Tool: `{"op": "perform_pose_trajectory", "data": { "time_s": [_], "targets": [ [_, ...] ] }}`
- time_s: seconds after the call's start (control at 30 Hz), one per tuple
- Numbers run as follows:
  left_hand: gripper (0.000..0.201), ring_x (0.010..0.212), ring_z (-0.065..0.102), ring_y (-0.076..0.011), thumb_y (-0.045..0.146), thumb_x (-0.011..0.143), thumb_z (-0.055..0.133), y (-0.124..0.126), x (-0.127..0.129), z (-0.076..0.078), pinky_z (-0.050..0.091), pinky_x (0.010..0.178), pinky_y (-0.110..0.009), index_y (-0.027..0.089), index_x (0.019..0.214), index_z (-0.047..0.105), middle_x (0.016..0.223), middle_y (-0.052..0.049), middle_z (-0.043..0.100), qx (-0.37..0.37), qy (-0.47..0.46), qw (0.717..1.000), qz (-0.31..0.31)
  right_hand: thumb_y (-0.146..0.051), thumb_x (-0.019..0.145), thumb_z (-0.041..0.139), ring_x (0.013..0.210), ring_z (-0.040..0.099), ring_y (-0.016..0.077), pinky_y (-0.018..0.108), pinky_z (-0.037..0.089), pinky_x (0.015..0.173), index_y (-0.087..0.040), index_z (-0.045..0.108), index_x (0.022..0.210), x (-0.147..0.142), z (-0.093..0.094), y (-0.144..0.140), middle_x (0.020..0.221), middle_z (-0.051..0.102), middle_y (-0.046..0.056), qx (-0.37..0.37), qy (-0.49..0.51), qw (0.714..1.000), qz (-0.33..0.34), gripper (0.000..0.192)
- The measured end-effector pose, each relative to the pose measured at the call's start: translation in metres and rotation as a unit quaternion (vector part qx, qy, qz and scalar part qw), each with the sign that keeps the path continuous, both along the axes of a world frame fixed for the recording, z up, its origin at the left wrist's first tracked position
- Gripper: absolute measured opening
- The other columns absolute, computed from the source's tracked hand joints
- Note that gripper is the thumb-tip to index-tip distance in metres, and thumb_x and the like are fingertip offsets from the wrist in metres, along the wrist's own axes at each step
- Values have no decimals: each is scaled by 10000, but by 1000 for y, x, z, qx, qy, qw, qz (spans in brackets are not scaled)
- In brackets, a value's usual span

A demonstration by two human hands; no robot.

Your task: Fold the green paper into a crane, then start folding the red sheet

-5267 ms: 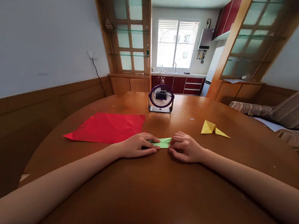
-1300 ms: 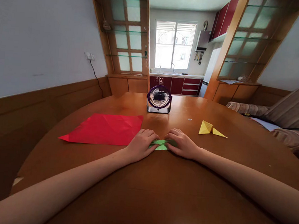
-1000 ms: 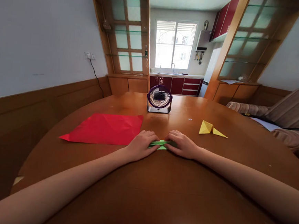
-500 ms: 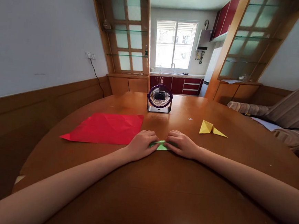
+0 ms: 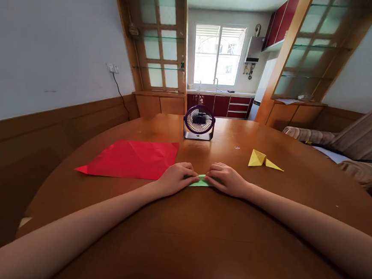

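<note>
A small piece of green paper (image 5: 202, 182) lies on the wooden table (image 5: 191, 234), right in front of me. My left hand (image 5: 177, 178) pinches its left end, thumb and fingers closed on it. At the right end, my right hand (image 5: 225, 179) grips the same paper with curled fingers. Only the middle and the near strip of the green paper show; both ends are covered by my fingers. Just beyond my left hand lies a large red sheet of paper (image 5: 136, 159), with a pointed corner at its left.
A folded yellow paper piece (image 5: 258, 158) lies to the right. Farther back on the table stands a small purple fan (image 5: 199, 121). A striped armchair (image 5: 362, 145) is at the right, beside the table. Behind are cabinets and a kitchen window (image 5: 218, 54).
My fingers have shifted slightly on the green paper, and its near strip shows a little wider to the left. The red sheet, yellow piece and fan remain in place.
</note>
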State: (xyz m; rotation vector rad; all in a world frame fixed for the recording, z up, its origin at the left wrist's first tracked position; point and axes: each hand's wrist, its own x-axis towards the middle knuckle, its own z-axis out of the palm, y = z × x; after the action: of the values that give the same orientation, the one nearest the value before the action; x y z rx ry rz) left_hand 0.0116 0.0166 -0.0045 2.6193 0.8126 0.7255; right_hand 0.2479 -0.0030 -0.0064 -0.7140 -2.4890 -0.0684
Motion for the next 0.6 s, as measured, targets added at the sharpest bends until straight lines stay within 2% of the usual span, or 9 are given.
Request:
{"op": "perform_pose_trajectory", "data": {
  "time_s": [0.13, 0.33, 0.47, 0.6],
  "targets": [
    [279, 815, 583, -144, 388, 945, 524, 2, -5, 1, 440, 714, -246, 230, 1009, 745, 844, -27, 609, -38, -10, 999, -15, -265, 983, 435, 686, 517, 158, 293, 443, 663, -134, 637, 767, 1, 0, 0, 737, 574, 66, -5, 16, 1000, 1, 323],
    [316, 802, 576, -145, 395, 956, 495, 1, -5, 0, 436, 699, -249, 214, 936, 753, 830, -32, 607, -12, -13, 1000, -18, -336, 976, 487, 750, 569, 173, 307, 480, 689, -147, 681, 997, 1, 0, -1, 831, 621, 84, -13, 41, 999, 9, 272],
    [332, 809, 577, -147, 389, 966, 473, -2, -3, 1, 439, 711, -254, 211, 932, 751, 839, -36, 614, 8, -2, 1000, -16, -333, 1003, 429, 728, 556, 167, 304, 466, 677, -146, 690, 940, 2, 1, -2, 800, 626, 84, 5, 27, 999, 17, 327],
    [282, 813, 592, -146, 403, 934, 536, -1, -5, 2, 452, 718, -256, 229, 982, 751, 859, -34, 638, -23, -17, 1000, -10, -333, 1016, 383, 706, 532, 168, 302, 445, 658, -147, 675, 886, 3, 0, -1, 767, 611, 81, 20, 20, 1000, 12, 370]
  ]
}}
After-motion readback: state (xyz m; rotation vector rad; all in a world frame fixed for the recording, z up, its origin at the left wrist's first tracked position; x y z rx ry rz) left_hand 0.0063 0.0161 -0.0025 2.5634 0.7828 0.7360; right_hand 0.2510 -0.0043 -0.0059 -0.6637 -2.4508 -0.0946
